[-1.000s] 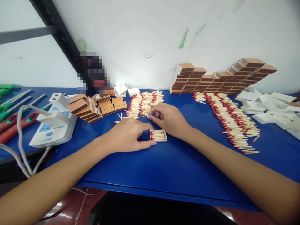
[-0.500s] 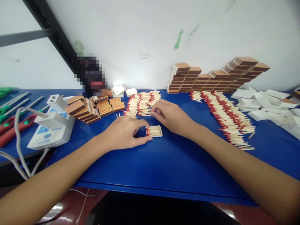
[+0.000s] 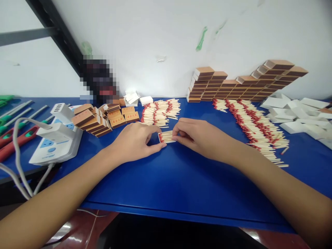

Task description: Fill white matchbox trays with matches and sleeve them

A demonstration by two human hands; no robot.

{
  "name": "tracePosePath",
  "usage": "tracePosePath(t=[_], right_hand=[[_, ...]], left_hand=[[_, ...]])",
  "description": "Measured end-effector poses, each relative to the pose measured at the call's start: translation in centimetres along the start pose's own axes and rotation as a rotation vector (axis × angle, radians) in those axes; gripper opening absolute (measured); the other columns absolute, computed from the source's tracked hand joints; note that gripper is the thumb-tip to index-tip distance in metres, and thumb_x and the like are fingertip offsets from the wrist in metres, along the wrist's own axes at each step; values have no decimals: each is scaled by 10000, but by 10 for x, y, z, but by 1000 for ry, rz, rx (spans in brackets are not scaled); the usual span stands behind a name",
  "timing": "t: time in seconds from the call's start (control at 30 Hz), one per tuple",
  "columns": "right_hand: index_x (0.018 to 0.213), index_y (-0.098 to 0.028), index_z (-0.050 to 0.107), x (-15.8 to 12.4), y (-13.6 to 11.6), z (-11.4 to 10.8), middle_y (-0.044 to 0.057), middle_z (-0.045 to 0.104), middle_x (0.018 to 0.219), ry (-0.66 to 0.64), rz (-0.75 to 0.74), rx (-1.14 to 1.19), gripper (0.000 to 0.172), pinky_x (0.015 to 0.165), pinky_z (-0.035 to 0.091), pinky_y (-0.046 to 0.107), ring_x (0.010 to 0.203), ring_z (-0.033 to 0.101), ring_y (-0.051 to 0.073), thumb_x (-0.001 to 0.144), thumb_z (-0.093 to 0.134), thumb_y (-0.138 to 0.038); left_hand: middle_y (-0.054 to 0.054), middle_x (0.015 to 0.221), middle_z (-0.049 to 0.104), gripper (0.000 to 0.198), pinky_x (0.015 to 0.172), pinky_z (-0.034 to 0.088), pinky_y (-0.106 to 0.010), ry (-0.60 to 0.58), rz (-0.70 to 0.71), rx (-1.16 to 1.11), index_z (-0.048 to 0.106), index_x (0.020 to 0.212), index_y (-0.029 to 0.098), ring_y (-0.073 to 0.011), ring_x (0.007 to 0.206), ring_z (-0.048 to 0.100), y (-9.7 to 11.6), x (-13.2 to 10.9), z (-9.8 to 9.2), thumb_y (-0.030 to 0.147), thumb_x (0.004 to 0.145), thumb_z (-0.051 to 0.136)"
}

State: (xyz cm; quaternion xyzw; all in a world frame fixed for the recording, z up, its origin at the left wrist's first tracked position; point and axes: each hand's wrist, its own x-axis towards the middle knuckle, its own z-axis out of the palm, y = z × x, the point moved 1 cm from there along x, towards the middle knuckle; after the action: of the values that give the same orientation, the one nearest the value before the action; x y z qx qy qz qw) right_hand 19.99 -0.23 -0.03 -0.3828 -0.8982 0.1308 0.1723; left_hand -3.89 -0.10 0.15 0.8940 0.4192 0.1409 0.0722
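A small white matchbox tray filled with red-tipped matches lies on the blue table. My left hand pinches its left end between thumb and fingers. On the tray's right end my right hand has its curled fingers closed, and seems to press matches into the tray. Just beyond both hands lies a loose heap of matches.
Filled orange matchboxes are piled at the left, beside a white power strip with cables. Brown box sleeves are stacked along the wall. A long row of matches and white empty trays lie at the right. Red and green tools lie far left.
My right hand came back from the match heap to the tray's right end. The tray has shifted a little towards the heap, with my left hand still on it.
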Motion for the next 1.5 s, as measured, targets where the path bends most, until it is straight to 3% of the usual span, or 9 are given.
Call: tracePosePath(t=[0.2,0.4,0.67,0.83,1.03,1.33,1.5], right_hand=[[959,-207,646,1,-2,4,29,639,882,43,-1,113,111,662,367,288,738,545,156,1017,561,-250],[1067,-205,716,13,8,20,30,612,840,164,2,144,161,682,383,290,765,553,170,1010,567,-226],[958,-193,728,24,16,23,6,594,755,199,56,147,126,674,372,297,710,534,160,993,615,-238],[927,-203,697,27,19,27,0,588,769,172,135,105,46,641,334,292,717,517,158,951,674,-235],[898,-199,645,27,16,26,16,613,846,106,194,53,95,637,328,294,720,504,157,980,642,-245],[930,-205,607,8,13,-1,38,621,913,118,69,48,113,675,361,300,764,534,171,1017,590,-276],[943,-211,620,-2,0,-4,38,636,928,-5,42,-5,123,641,343,304,712,540,162,1031,562,-274]], left_hand=[[26,632,648,332,590,369,-279,-15,23,-2,760,1067,205,-140,575,586,3,-2,-1,491,910,698],[12,672,665,359,566,350,-268,-83,49,-17,768,1071,222,-141,595,600,7,-2,-1,533,912,685],[24,649,656,312,564,347,-272,-111,43,-28,758,1092,220,-142,589,599,9,-3,-3,459,908,681],[19,657,662,300,567,347,-270,-120,62,-36,761,1070,223,-141,594,600,9,-3,-3,462,909,679],[27,648,660,304,568,347,-268,-117,68,-41,763,1071,220,-134,580,597,9,-2,-3,467,915,680],[23,660,663,319,580,352,-276,-95,20,-37,763,1102,229,-143,593,598,7,-2,-3,469,905,690],[28,646,650,305,593,357,-279,-90,7,-37,759,1079,226,-143,598,590,5,0,-2,468,905,690]])
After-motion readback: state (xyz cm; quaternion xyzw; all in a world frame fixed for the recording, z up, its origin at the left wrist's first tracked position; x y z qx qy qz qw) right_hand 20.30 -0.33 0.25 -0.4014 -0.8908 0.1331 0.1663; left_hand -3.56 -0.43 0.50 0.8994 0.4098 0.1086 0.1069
